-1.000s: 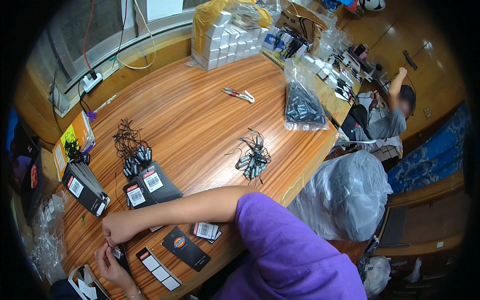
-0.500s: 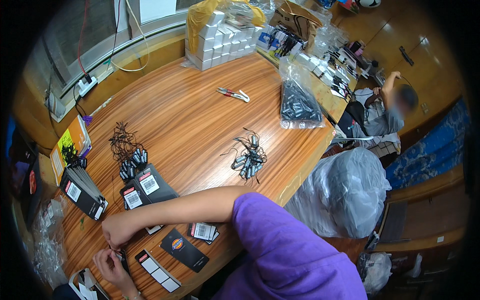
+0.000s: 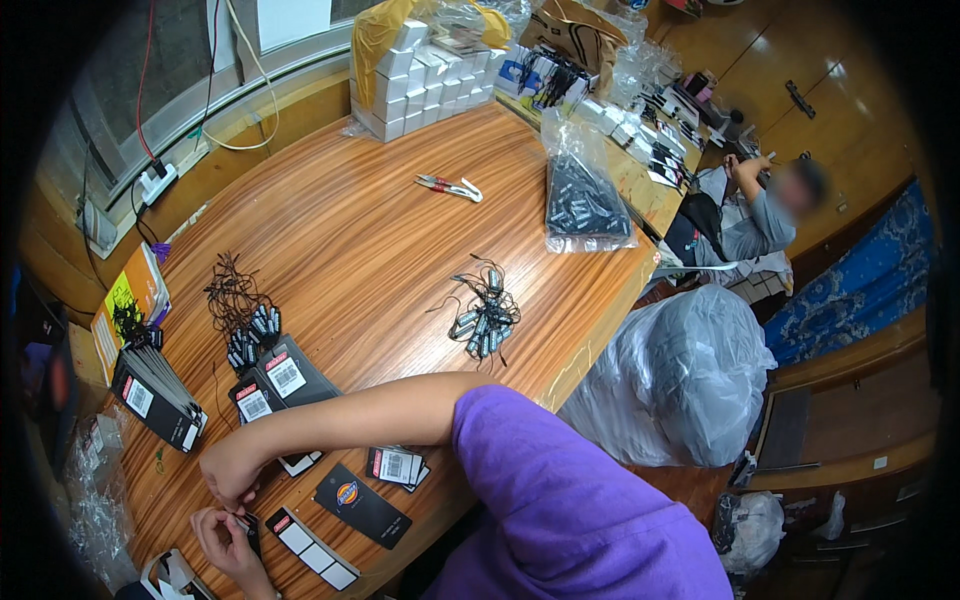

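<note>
My right arm, in a purple sleeve, reaches across the table to the left, and my right hand point(image 3: 230, 470) is closed just above my left hand point(image 3: 222, 540). My left hand pinches a black hang tag point(image 3: 252, 536), mostly covered by the fingers. What the right fingertips grip is hidden. Beside them lie a black tag with white panels point(image 3: 312, 550), a black tag with a round emblem point(image 3: 362, 506) and a small stack of tags point(image 3: 395, 465). Farther off, fanned black tags point(image 3: 285, 375) with barcode labels meet a bundle of black strings point(image 3: 238, 300). Another strung tag stack point(image 3: 158, 395) lies left.
A loose pile of strings point(image 3: 485, 315), red-handled thread snips point(image 3: 448, 187) and a bag of black pieces point(image 3: 588, 205) lie on the table. White boxes point(image 3: 430, 90) stand at the back. A plastic-wrapped bundle point(image 3: 670, 380) sits right; another person point(image 3: 755, 215) works beyond.
The view has shifted slightly. My right hand has moved a little away from the left at the fingertips. The other person's raised arms have come down.
</note>
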Demonstrator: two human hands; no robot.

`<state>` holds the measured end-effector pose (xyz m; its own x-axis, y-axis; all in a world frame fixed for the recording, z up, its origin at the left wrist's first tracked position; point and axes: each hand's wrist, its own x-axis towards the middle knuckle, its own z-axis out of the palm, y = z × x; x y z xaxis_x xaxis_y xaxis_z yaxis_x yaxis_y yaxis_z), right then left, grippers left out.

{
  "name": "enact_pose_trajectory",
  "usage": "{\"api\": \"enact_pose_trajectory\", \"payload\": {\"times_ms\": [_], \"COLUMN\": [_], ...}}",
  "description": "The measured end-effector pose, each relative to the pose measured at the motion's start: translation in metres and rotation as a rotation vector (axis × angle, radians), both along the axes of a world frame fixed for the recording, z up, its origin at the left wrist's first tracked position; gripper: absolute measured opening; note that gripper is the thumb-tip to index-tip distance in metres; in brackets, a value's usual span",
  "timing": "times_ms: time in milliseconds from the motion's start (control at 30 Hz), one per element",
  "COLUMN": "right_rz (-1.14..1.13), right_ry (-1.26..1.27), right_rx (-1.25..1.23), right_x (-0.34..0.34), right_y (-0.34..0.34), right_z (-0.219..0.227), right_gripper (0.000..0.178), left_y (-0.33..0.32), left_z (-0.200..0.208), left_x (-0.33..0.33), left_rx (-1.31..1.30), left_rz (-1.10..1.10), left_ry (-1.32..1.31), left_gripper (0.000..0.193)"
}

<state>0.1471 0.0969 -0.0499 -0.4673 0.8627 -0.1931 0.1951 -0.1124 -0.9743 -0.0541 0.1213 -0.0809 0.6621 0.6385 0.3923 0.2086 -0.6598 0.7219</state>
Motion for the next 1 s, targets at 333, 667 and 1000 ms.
{"api": "enact_pose_trajectory", "payload": {"times_ms": [333, 667, 1000], "right_rz": [0.045, 0.073, 0.03], "right_ry": [-0.017, -0.066, -0.009], "right_rx": [0.099, -0.124, -0.154], "right_x": [-0.005, 0.002, 0.004], "right_y": [0.007, -0.001, -0.002], "right_z": [-0.007, 0.013, 0.017], "right_gripper": [0.019, 0.013, 0.012], "left_y": [0.005, 0.006, 0.009], "left_z": [0.0, 0.024, 0.016], "left_x": [-0.007, -0.001, 0.002], "left_rx": [0.113, 0.043, -0.03], "left_rz": [0.14, -0.134, -0.138], "left_ry": [0.013, 0.028, -0.031], "left_gripper": [0.009, 0.012, 0.009]}}
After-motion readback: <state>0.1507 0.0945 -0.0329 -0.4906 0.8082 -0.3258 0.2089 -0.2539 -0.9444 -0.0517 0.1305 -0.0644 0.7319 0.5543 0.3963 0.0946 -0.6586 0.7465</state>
